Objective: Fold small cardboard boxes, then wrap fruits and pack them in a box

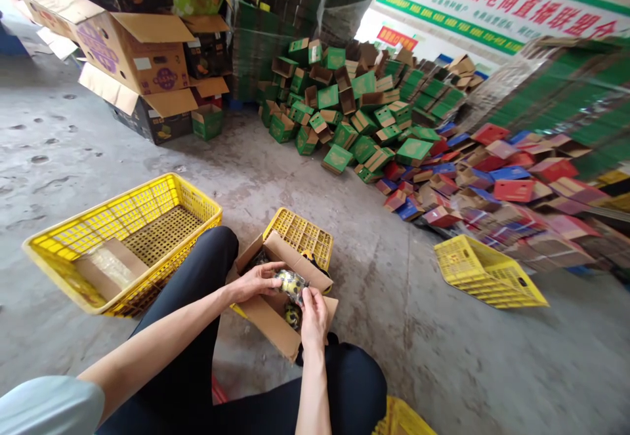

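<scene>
Left hand (256, 281) and right hand (314, 317), fingers partly curled, gripping opposite ends of a clear-wrapped yellow-and-dark item (291, 285), held above an open cardboard box (275, 333). A second yellow-and-dark item (292, 315) lies inside. Beyond the box: a yellow crate (315, 235); to the left, a larger yellow basket (197, 208) containing a closed carton (111, 268).

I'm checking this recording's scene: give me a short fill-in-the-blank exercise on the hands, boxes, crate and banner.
The left hand and right hand hold a wrapped item over a cardboard box whose flaps are ____.
The long crate to the left of that box is ____ in colour.
The large characters on the wall banner are ____.
The printed sides of the tumbled boxes straight ahead are mostly ____.

Missing words: open; yellow; red; green.
</scene>
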Available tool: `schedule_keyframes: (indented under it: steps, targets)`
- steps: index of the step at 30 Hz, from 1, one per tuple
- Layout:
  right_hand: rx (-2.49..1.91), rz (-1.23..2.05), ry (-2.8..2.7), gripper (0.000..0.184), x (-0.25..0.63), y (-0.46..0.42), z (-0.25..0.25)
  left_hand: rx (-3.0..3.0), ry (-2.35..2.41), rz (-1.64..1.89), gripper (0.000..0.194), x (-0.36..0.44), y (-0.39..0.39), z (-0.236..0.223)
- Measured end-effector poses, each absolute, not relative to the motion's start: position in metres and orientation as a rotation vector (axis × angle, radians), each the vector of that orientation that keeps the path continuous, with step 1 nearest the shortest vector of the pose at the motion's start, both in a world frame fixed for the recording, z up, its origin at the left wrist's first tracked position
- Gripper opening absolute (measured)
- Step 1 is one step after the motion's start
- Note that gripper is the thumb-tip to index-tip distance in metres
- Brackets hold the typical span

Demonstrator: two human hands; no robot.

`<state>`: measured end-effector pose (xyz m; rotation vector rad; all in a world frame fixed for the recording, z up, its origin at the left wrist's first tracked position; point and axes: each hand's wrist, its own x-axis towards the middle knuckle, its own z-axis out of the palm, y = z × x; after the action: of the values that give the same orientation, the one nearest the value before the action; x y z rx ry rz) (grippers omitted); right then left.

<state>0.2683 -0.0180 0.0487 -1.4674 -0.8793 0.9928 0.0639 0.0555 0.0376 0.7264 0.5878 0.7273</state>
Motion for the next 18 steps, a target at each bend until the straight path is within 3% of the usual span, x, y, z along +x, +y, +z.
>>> schedule_keyframes:
  steps: [5, 9, 13, 18]
  targets:
    - [-1.393, 1.055, -0.704, 0.044, 0.2637, -0.0163, 0.0518, 0.793, 0.643, 0.730, 0.060, 0.0636, 0.0552, 0.0391]
    - [-1.381, 1.079, -0.719, 0.053, 0.2652, -0.0166, 0.0540, 0.864, 0.687, 0.722, 0.062, 0.0633, 0.0549, 0.0373]
    - [-1.386, 1.071, -0.739, 0.041, 0.2676, -0.0171, 0.0511, 0.923, 0.702, 0.714, 0.062, 0.0640, 0.0541, 0.0356]
    - [-1.464, 1.002, -0.778, 0.040, 0.2691, -0.0157, 0.0459, 0.971, 0.753, 0.741, 0.057, 0.0661, 0.0545, 0.0367]
